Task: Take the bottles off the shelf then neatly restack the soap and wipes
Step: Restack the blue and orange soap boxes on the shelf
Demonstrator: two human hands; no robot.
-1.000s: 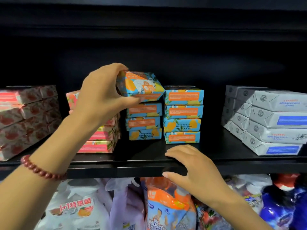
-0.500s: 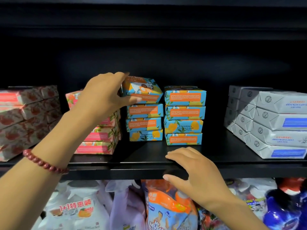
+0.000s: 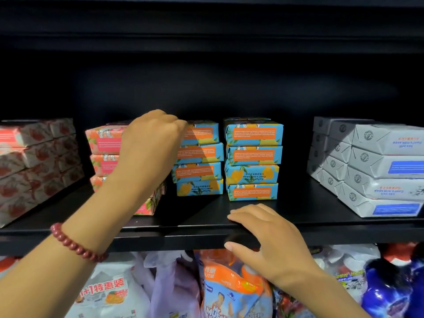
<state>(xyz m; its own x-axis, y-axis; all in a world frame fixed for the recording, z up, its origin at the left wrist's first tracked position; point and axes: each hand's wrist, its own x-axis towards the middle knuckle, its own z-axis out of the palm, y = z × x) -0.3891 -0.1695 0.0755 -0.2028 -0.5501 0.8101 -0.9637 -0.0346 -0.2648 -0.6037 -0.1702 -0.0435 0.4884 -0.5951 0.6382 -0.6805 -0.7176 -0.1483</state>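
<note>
Now: left hand (image 3: 151,143) curled round the left end of the top blue-and-orange cardboard soap box (image 3: 203,133), seated on its uneven four-high stack (image 3: 198,174). Right hand (image 3: 266,232) rests loose-fingered on the black metal shelf edge (image 3: 160,235). Risk: a snagged withdrawal drags the box askew.

- There is a single camera, worn on the person's head, a little above the board of the shelf (image 3: 195,214).
- It faces forward and slightly down, square onto the dark shelving.
- It sits close. Both forearms reach in from the bottom corners, with the left hand (image 3: 151,138) and right hand (image 3: 266,237) mid-frame.
- The wide lens spans from the red-patterned boxes (image 3: 34,164) at far left to the grey boxes (image 3: 371,171) at far right.
</note>
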